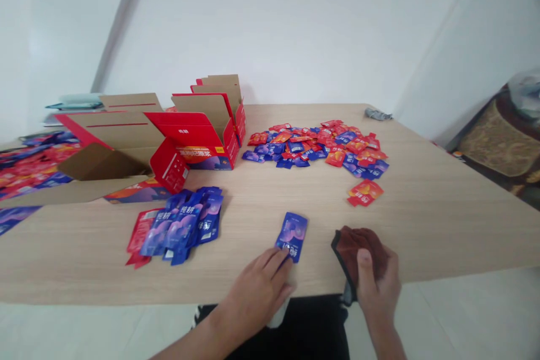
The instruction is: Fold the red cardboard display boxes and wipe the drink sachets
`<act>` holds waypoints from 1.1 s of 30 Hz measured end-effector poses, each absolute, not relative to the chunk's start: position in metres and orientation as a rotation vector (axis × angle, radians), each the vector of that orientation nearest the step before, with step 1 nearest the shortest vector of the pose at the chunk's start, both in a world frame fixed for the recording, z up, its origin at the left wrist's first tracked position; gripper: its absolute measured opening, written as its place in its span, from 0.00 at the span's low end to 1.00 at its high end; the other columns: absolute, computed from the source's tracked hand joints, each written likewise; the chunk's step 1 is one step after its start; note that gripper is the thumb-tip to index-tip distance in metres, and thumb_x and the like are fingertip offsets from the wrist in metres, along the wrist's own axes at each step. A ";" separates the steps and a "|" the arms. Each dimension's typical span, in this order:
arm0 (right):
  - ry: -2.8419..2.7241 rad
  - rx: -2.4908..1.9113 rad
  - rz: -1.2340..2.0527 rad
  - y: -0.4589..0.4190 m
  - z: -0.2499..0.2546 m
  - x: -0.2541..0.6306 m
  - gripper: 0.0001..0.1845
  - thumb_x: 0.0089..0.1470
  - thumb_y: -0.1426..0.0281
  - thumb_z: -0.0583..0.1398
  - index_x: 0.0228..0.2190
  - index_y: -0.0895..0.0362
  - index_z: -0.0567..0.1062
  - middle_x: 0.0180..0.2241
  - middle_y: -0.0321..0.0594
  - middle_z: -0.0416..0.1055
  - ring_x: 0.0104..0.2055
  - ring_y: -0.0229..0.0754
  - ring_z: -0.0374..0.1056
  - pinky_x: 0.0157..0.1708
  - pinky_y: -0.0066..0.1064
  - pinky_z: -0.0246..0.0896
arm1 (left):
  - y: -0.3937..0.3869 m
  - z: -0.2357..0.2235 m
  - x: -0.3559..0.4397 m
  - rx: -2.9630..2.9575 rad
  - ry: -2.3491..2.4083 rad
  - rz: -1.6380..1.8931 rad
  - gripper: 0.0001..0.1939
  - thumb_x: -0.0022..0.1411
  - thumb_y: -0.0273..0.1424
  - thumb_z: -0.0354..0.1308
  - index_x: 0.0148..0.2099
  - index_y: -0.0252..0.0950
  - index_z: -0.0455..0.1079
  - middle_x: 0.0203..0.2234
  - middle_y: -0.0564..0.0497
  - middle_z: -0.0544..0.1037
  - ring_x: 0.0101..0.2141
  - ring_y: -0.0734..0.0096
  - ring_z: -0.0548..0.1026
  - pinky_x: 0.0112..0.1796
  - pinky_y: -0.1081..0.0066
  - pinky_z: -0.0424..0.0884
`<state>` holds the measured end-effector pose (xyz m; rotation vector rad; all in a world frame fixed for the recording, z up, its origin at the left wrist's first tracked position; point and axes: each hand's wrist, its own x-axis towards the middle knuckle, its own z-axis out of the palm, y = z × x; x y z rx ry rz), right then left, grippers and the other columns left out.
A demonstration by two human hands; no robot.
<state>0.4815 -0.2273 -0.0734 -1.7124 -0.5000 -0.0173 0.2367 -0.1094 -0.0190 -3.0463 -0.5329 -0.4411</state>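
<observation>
A blue sachet (292,236) with purple fruit printing lies on the table in front of me. My left hand (264,281) holds its lower end under the fingertips, with the thumb nearer the table edge. To the right, my right hand (377,287) is closed around a bunched brown cloth (360,250) with a dark border. A single red sachet (366,192) lies beyond the cloth. Left of my left hand is a loose stack of blue sachets (183,225), with a red sachet (141,236) partly beneath it.
A mixed heap of red and blue sachets (316,146) lies at the back of the table (439,208). Red cartons (198,140) with raised flaps stand at left, one open box (113,163) nearest. More sachets (34,163) pile up at far left. A grey cloth (378,115) rests at the back right.
</observation>
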 end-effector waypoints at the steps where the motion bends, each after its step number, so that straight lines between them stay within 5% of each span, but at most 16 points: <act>1: -0.503 -1.733 -0.016 -0.228 -0.074 0.483 0.35 0.54 0.43 0.63 0.49 0.59 0.73 0.45 0.55 0.77 0.45 0.57 0.74 0.45 0.46 0.68 | -0.117 -0.020 0.227 -3.026 -0.532 -0.436 0.23 0.76 0.45 0.53 0.65 0.38 0.68 0.62 0.46 0.74 0.62 0.59 0.70 0.60 0.61 0.68; 6: -0.536 -1.841 0.065 -0.229 -0.063 0.489 0.38 0.54 0.41 0.62 0.52 0.58 0.73 0.47 0.54 0.77 0.48 0.58 0.73 0.48 0.47 0.66 | -0.135 -0.031 0.206 -3.000 -0.574 -0.378 0.29 0.76 0.47 0.50 0.72 0.38 0.60 0.71 0.45 0.62 0.69 0.59 0.61 0.62 0.61 0.65; 12: -0.678 -1.973 0.088 -0.219 -0.028 0.490 0.39 0.55 0.39 0.61 0.55 0.55 0.72 0.49 0.52 0.77 0.50 0.60 0.73 0.48 0.49 0.66 | -0.143 -0.046 0.201 -2.971 -0.613 -0.439 0.22 0.76 0.31 0.51 0.69 0.39 0.65 0.66 0.43 0.68 0.64 0.58 0.68 0.61 0.61 0.67; 21: -2.078 -1.487 0.067 -0.164 -0.022 0.419 0.17 0.63 0.55 0.63 0.50 0.50 0.73 0.46 0.42 0.76 0.49 0.50 0.72 0.50 0.44 0.70 | -0.142 -0.049 0.191 -3.062 -0.535 -0.595 0.20 0.77 0.27 0.47 0.66 0.36 0.68 0.54 0.44 0.79 0.53 0.62 0.77 0.60 0.61 0.70; 26: -2.090 -1.622 -0.163 -0.121 -0.028 0.455 0.20 0.66 0.55 0.60 0.51 0.54 0.73 0.47 0.47 0.75 0.47 0.52 0.70 0.49 0.47 0.69 | -0.141 -0.050 0.190 -2.990 -0.451 -0.700 0.20 0.77 0.25 0.46 0.65 0.34 0.69 0.59 0.45 0.76 0.63 0.60 0.70 0.63 0.61 0.68; 33: -1.753 -1.810 -0.382 -0.112 0.001 0.479 0.24 0.67 0.52 0.56 0.53 0.58 0.70 0.47 0.53 0.74 0.47 0.56 0.68 0.47 0.48 0.67 | -0.144 -0.055 0.193 -2.960 -0.496 -0.769 0.19 0.77 0.25 0.46 0.64 0.34 0.70 0.59 0.44 0.77 0.63 0.57 0.71 0.60 0.60 0.70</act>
